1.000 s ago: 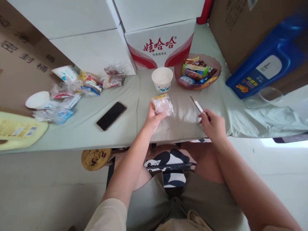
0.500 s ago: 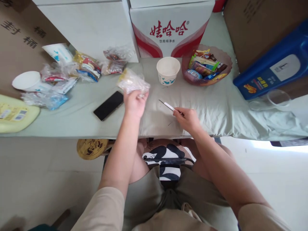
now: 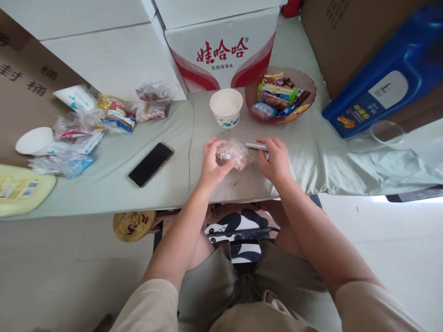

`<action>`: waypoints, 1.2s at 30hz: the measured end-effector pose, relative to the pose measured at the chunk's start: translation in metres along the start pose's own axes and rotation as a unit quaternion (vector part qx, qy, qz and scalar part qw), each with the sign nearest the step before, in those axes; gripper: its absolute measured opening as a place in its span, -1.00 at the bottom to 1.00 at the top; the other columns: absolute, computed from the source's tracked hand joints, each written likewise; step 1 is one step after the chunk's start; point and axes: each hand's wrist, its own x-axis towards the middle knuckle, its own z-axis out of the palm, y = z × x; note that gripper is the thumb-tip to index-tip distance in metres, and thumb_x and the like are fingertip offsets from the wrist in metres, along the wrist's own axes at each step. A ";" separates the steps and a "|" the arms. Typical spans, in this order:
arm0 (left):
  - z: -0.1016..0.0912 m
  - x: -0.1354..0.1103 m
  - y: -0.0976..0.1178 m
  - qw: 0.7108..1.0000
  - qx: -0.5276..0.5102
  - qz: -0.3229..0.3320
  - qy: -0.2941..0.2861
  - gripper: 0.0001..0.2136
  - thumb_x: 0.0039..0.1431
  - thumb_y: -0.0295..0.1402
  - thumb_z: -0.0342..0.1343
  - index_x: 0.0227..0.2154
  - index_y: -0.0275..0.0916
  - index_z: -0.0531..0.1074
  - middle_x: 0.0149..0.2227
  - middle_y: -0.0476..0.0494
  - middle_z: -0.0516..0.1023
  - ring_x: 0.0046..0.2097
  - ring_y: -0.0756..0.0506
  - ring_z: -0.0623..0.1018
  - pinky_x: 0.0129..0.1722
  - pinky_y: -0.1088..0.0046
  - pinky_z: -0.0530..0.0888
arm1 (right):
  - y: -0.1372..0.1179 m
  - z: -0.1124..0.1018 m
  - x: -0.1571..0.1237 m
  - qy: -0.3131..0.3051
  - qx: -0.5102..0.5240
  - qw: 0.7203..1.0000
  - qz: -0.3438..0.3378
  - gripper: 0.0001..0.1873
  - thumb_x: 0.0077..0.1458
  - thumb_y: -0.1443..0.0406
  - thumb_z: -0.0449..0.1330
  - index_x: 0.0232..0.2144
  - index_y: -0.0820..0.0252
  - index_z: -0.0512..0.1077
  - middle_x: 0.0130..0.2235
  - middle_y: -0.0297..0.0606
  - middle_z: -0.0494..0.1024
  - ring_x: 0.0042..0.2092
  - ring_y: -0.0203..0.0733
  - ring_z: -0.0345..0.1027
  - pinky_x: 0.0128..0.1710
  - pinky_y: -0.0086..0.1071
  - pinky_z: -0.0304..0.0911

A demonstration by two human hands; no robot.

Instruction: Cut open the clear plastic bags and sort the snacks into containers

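Note:
My left hand (image 3: 215, 162) is closed around a crinkled clear plastic packet (image 3: 236, 154) with something brownish inside, low over the cloth near the table's front. Just to its right, my right hand (image 3: 276, 159) grips a slim white tool (image 3: 255, 145), which points left at the packet. Its exact kind does not show, as the fingers cover most of it. Beyond both hands stands a white paper bowl (image 3: 226, 109) with a blue-green print, upright. A black phone (image 3: 151, 164) lies flat to the left of my left hand.
A pinkish clear bowl (image 3: 249, 99) of wrapped snacks stands at the back right. Wrapped packets (image 3: 116, 110) and a tipped paper bowl (image 3: 34, 141) lie on the left. Boxes (image 3: 221, 60) line the back. On the right are a blue jug (image 3: 377, 87) and a clear plastic cup (image 3: 387, 133).
My left hand has brought the plastic packet right and nearer, in front of the paper bowl. My right hand has moved slightly up, and its tool now points more level towards the packet.

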 end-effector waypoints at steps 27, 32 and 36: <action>-0.067 -0.004 -0.008 0.989 0.079 -0.128 0.005 -0.67 0.01 -0.34 0.35 -0.10 -0.17 0.58 0.15 -0.27 0.45 0.21 -0.26 0.47 0.24 0.10 0.41 | -0.005 -0.023 -0.010 0.028 0.077 0.995 -0.056 -0.55 -0.01 0.34 0.03 -0.05 0.12 0.46 0.14 -0.03 0.51 0.19 0.11 0.35 0.19 0.00 0.20; -0.061 -0.009 0.012 0.985 0.155 -0.057 -0.044 -0.92 0.03 -0.41 0.34 -0.38 -0.17 0.60 0.18 -0.24 0.47 0.25 -0.28 0.44 0.35 0.01 0.30 | -0.016 -0.021 -0.018 -0.047 -0.027 0.995 -0.079 -0.48 0.10 0.23 0.14 0.13 0.10 0.44 -0.14 -0.13 0.65 0.03 0.11 0.42 0.27 0.10 -0.01; -0.074 -0.016 0.039 0.984 0.174 0.027 -0.018 -0.96 0.04 -0.43 0.28 -0.46 -0.15 0.56 0.10 -0.20 0.53 0.22 -0.25 0.47 0.32 0.05 0.33 | -0.022 -0.027 -0.025 -0.082 -0.066 0.991 -0.082 -0.73 0.22 0.25 0.07 -0.27 0.08 0.59 -0.35 -0.17 0.60 -0.16 0.00 0.41 0.17 0.06 0.04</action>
